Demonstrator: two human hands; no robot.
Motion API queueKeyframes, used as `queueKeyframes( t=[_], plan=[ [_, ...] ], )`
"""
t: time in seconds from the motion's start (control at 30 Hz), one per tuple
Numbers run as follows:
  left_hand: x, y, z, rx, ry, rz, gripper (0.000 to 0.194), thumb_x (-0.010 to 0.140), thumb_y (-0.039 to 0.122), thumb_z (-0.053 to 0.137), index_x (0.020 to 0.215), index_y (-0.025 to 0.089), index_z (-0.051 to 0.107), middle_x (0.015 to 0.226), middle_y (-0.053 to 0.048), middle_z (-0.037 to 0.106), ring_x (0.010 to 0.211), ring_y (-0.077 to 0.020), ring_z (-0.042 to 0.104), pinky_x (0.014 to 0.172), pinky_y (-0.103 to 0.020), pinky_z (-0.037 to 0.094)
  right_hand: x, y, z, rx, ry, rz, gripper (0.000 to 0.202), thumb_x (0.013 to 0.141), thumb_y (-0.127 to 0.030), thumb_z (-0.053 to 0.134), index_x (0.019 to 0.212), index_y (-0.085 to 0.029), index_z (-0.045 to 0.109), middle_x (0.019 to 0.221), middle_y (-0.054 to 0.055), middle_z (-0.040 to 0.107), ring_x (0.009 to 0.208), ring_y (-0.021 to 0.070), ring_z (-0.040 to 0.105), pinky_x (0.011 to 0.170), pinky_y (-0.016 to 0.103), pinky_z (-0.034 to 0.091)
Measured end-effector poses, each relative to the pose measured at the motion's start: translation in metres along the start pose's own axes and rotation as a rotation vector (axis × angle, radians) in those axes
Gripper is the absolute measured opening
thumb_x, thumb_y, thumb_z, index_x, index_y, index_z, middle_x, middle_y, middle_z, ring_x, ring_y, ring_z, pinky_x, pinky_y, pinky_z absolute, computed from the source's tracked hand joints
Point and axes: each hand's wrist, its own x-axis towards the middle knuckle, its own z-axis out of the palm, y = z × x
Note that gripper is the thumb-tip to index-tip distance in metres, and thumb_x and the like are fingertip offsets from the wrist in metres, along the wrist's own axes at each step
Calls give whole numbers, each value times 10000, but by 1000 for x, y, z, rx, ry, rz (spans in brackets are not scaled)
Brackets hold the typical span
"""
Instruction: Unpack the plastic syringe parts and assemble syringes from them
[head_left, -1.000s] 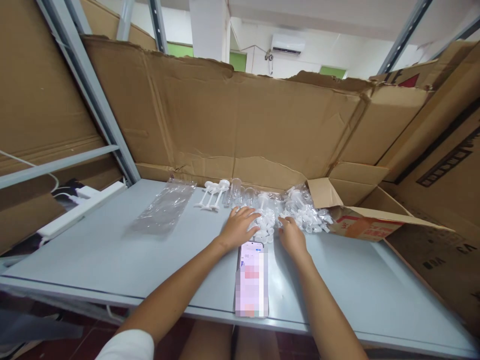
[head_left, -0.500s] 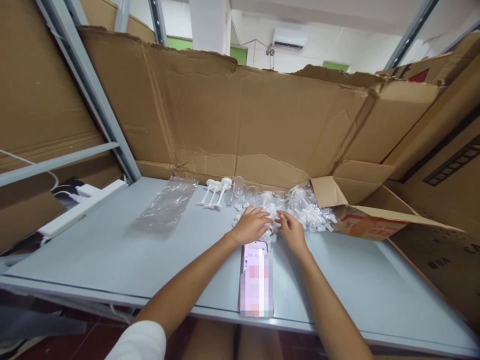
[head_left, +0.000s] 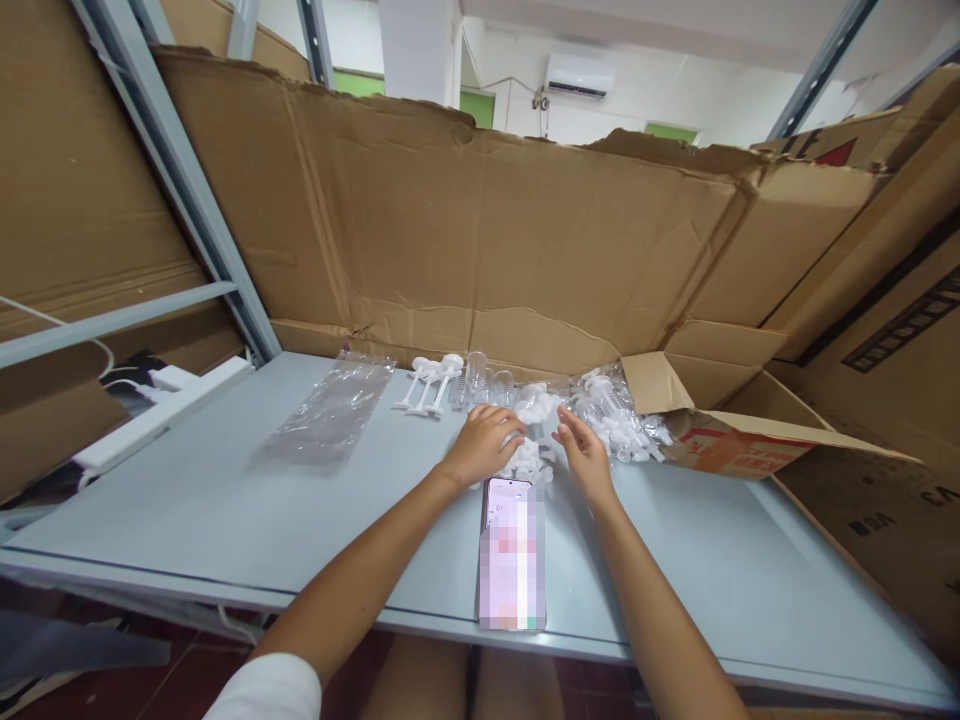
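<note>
My left hand (head_left: 486,443) lies over the left side of a pile of small white plastic parts (head_left: 528,462), its fingers curved down; what is under them is hidden. On the pile's right side, my right hand (head_left: 583,452) is held with its fingers apart and nothing visible in them. Behind the hands are more white parts in a clear bag (head_left: 537,402). Clear plastic cups (head_left: 477,372) stand at the back, beside several white stemmed pieces (head_left: 430,384). Just in front of the pile lies a phone (head_left: 512,560) with a lit screen.
A flat clear bag (head_left: 334,410) lies on the grey table (head_left: 225,500) at the left. To the right are a filled clear bag (head_left: 611,415) and an open cardboard box (head_left: 739,445). Tall cardboard (head_left: 480,230) walls the back; a power strip (head_left: 165,420) runs along the left edge.
My left hand has moved left and slightly back, uncovering more of the white pile. My right hand has shifted slightly and its fingers have spread a little.
</note>
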Motion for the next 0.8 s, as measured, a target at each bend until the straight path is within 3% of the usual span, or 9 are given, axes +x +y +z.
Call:
queueKeyframes(
  t=[0.17,0.27,0.4,0.5,0.6,0.8],
  plan=[
    [-1,-5,3,-60,80,-146,340,769,313,557,1096,229,517,1097,-44,579,1019,-213,526,894,-379,387,0,-4,1,137,-27,-18,410,760,-431,572,1137,-268,568,1287,52,500,1175,268,457,919,469,444],
    [-1,-5,6,-110,93,-132,516,750,334,582,1227,231,413,1217,-70,514,1095,-227,498,913,-380,398,-2,-12,2,187,-51,-31,386,773,-414,565,1130,-267,567,1297,50,489,1216,265,410,921,463,448],
    [3,-1,12,-151,100,-103,607,763,317,565,1309,219,319,1324,-105,414,1189,-240,431,955,-392,389,-8,-23,4,142,-103,-55,365,796,-396,545,1141,-278,560,1308,35,481,1233,251,392,968,460,403],
    [7,3,18,-132,93,-57,553,803,253,493,1323,198,314,1350,-109,392,1235,-233,380,989,-398,364,-11,-28,5,96,-141,-91,351,803,-394,537,1133,-279,569,1298,30,493,1243,241,382,1011,458,345],
    [10,4,20,-138,124,-39,447,840,140,356,1284,180,388,1292,-85,474,1190,-188,437,990,-357,370,-13,-33,6,95,-169,-100,360,808,-403,528,1145,-281,560,1314,29,478,1254,230,371,1026,441,319],
    [11,-2,13,-304,282,-239,373,840,184,390,1194,197,509,1136,-73,603,1004,-193,573,894,-351,435,-15,-38,5,117,-158,-79,551,792,-425,540,1303,-316,365,1367,46,411,1263,214,362,999,421,338]
  ],
)
